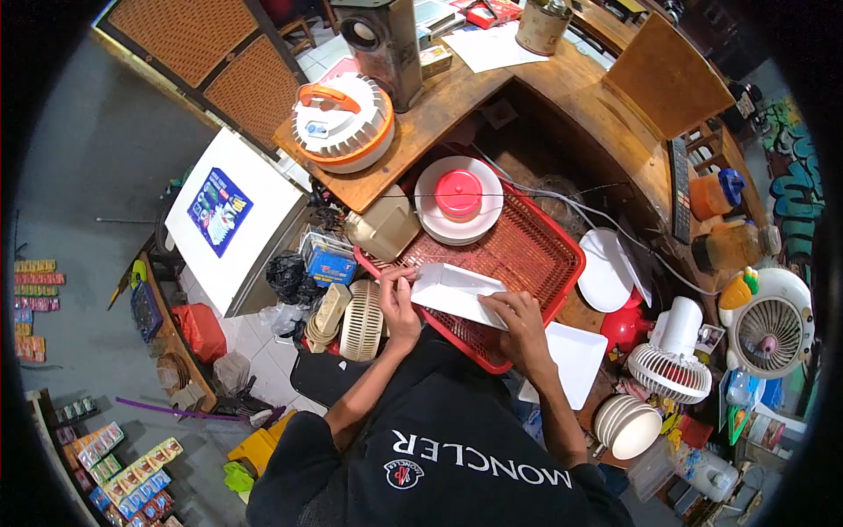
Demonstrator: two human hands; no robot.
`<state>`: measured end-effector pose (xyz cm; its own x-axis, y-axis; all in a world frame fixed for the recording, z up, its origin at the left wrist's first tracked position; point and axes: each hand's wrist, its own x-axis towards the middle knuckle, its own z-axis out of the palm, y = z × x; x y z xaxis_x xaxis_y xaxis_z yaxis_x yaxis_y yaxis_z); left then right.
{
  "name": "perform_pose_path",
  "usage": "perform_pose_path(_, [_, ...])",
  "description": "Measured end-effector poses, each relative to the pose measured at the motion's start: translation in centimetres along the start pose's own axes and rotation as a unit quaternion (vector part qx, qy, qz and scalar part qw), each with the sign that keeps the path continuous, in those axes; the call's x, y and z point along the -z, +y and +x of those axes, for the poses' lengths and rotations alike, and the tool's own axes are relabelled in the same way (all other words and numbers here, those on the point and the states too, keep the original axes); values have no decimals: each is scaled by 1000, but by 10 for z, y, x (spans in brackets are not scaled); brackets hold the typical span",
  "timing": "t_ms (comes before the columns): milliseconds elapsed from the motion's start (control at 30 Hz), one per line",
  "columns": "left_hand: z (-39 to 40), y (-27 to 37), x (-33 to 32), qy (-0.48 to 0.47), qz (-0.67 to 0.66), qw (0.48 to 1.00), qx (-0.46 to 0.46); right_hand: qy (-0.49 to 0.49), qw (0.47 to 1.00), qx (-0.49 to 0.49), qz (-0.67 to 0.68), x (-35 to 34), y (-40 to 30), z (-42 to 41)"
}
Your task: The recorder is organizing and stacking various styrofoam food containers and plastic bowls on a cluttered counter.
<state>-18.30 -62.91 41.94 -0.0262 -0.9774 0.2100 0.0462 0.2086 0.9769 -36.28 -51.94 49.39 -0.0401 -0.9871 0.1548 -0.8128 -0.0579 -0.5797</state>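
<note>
A white rectangular dish (454,290), apparently with a raised rim, is tilted between my two hands above a red plastic basket (571,280). My left hand (400,309) has its fingertips at the dish's left end. Fingers of my right hand (519,323) grip the near right corner; the thumb is hidden. In the basket's far left part stands a stack of round white plates (428,221), topped by a pinkish-red round container (459,191). Beside my right forearm lies a white square plate (579,359).
A wooden desk (369,188) curves around the far side, carrying an orange-and-white round appliance (342,125). Thin cables (560,195) cross above the basket. To the right are white oval plates (600,270), a small white fan (672,369) and stacked bowls (629,427). A beige jerrycan (385,224) stands left.
</note>
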Motion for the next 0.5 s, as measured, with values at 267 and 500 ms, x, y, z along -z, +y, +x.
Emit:
perform_pose_path(267, [-4,6,-26,-126,55,990,-34,71,994,-63,-53,7,24,-20])
perform_pose_path(500, [-4,14,-32,-208,97,966,-116,87,994,-67,-18,24,43,-29])
